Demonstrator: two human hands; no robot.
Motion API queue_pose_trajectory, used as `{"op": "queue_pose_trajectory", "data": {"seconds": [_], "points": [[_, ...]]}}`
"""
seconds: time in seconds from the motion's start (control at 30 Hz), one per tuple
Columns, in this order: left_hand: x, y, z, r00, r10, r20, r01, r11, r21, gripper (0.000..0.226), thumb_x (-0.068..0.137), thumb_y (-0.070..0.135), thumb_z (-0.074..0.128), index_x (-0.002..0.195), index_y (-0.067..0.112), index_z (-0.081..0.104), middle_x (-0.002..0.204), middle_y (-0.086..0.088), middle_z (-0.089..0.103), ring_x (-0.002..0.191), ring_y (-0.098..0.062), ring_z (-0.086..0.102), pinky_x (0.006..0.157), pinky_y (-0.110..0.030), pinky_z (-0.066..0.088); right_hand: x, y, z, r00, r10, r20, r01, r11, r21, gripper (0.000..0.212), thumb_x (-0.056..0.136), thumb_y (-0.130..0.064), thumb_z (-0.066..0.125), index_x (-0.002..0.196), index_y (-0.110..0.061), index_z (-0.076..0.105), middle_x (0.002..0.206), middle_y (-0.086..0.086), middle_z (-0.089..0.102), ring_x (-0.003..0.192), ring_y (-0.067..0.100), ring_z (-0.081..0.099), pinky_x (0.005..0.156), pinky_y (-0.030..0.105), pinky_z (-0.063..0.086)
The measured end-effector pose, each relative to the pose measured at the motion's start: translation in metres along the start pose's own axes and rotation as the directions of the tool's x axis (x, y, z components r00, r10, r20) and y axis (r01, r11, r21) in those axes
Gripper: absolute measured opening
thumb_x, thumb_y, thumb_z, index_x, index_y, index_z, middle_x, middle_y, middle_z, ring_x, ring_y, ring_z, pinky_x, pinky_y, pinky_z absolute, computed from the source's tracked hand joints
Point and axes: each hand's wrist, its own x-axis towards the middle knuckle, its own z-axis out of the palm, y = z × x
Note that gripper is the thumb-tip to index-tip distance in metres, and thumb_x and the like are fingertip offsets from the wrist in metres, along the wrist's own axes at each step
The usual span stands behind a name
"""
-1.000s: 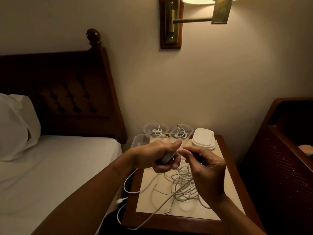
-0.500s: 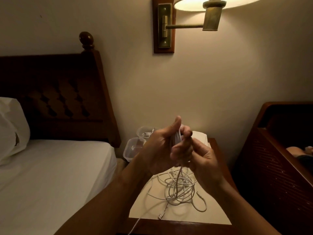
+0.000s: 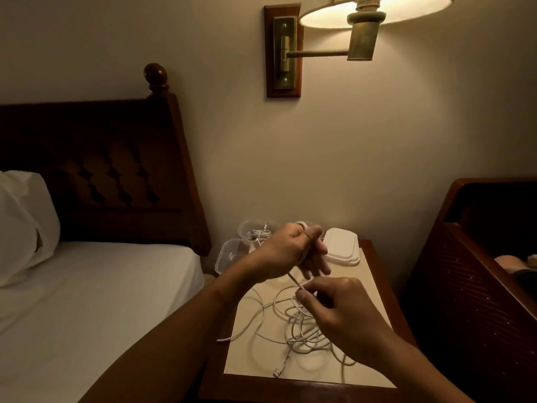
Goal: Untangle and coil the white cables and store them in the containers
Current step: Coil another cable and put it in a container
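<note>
A tangle of white cables (image 3: 302,330) lies on the pale mat of the wooden nightstand (image 3: 374,257). My left hand (image 3: 286,251) is raised above it and holds a small coil of white cable wound round its fingers. One taut strand runs from that coil down to my right hand (image 3: 334,303), which pinches it between thumb and fingers just over the tangle. Clear plastic containers (image 3: 232,254) stand at the back left of the nightstand; one behind (image 3: 255,229) has a coiled cable in it. A USB plug (image 3: 277,372) lies near the front edge.
A stack of white lids (image 3: 341,248) sits at the back right of the nightstand. A bed (image 3: 87,301) with a pillow lies to the left, a dark wooden headboard (image 3: 470,257) stands to the right, and a lit wall lamp (image 3: 363,27) hangs overhead.
My hands have come apart: the left one has stayed raised with the coil, the right one has dropped toward the tangle, drawing a strand taut. The camera has tilted.
</note>
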Motion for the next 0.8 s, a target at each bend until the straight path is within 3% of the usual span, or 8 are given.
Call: {"op": "queue_pose_trajectory", "data": {"seconds": [0.1,0.2,0.3,0.4,0.5,0.67,0.73,0.8], "points": [[-0.008,-0.009,-0.007,0.99,-0.092,0.11,0.061,0.965,0.254,0.045,0.111,0.038,0.036,0.096,0.006,0.062,0.066,-0.009,0.065,0.052,-0.023,0.059,0.051,-0.033,0.046,-0.001,-0.004,-0.019,0.995,-0.075,-0.066,0.077,0.997,0.027,0.006,0.09,-0.023,0.074,0.089,-0.019,0.078,0.063,-0.022,0.064,0.059,0.004,0.062,0.05,0.015,0.043],[-0.019,-0.013,-0.01,0.958,-0.136,0.253,0.076,0.969,0.235,0.055,0.11,0.047,0.027,0.089,0.01,0.063,0.056,-0.004,0.054,0.044,-0.018,0.045,0.046,-0.028,0.037,0.003,0.0,-0.036,0.972,-0.17,-0.164,0.176,0.984,0.024,0.004,0.086,-0.027,0.077,0.086,-0.024,0.077,0.071,-0.014,0.069,0.063,0.017,0.066,0.05,0.028,0.051],[-0.027,-0.011,-0.005,0.921,-0.141,0.363,0.112,0.989,0.1,0.069,0.107,0.058,0.014,0.083,0.012,0.061,0.058,-0.008,0.04,0.046,-0.016,0.031,0.046,-0.028,0.028,0.012,0.006,-0.046,0.952,-0.201,-0.232,0.222,0.972,0.072,0.004,0.083,-0.027,0.079,0.087,-0.026,0.077,0.077,-0.011,0.072,0.069,0.02,0.069,0.057,0.037,0.057],[-0.033,-0.012,0.001,0.876,-0.042,0.481,0.143,0.974,-0.176,0.063,0.108,0.054,0.017,0.08,0.012,0.055,0.055,-0.006,0.038,0.042,-0.011,0.027,0.045,-0.027,0.025,0.021,0.009,-0.05,0.946,-0.178,-0.272,0.241,0.945,0.219,0.006,0.081,-0.022,0.08,0.085,-0.019,0.078,0.077,-0.003,0.074,0.072,0.019,0.072,0.063,0.03,0.056],[-0.038,-0.009,0.008,0.831,0.061,0.554,0.227,0.871,-0.436,0.054,0.108,0.047,0.021,0.075,0.015,0.05,0.047,0.006,0.032,0.04,-0.008,0.023,0.045,-0.024,0.024,0.027,0.011,-0.046,0.954,-0.168,-0.248,0.254,0.893,0.371,0.008,0.083,-0.018,0.073,0.087,-0.012,0.077,0.077,-0.001,0.073,0.07,0.012,0.069,0.064,0.019,0.053],[-0.042,-0.006,0.023,0.855,0.233,0.463,0.202,0.674,-0.711,0.048,0.109,0.044,0.024,0.078,0.016,0.046,0.047,0.001,0.029,0.038,-0.009,0.027,0.045,-0.023,0.025,0.027,0.015,-0.023,0.976,-0.053,-0.213,0.171,0.792,0.586,0.017,0.094,-0.005,0.057,0.096,0.002,0.072,0.061,-0.007,0.062,0.049,0.001,0.05,0.048,0.01,0.039],[-0.04,-0.006,0.027,0.886,0.263,0.381,0.138,0.636,-0.759,0.048,0.111,0.042,0.02,0.08,0.015,0.043,0.048,0.003,0.041,0.041,-0.009,0.039,0.047,-0.023,0.03,0.023,0.015,-0.015,0.986,-0.007,-0.167,0.105,0.804,0.585,0.02,0.098,0.001,0.052,0.103,0.001,0.071,0.067,-0.006,0.068,0.057,0.002,0.06,0.052,0.011,0.044],[-0.036,-0.006,0.028,0.918,0.259,0.3,0.082,0.616,-0.783,0.048,0.112,0.042,0.018,0.083,0.014,0.044,0.053,0.0,0.051,0.047,-0.013,0.05,0.052,-0.025,0.038,0.018,0.015,-0.008,0.989,0.017,-0.149,0.073,0.813,0.578,0.028,0.098,0.003,0.05,0.101,-0.013,0.074,0.08,-0.002,0.074,0.074,0.008,0.069,0.063,0.017,0.052]]}}
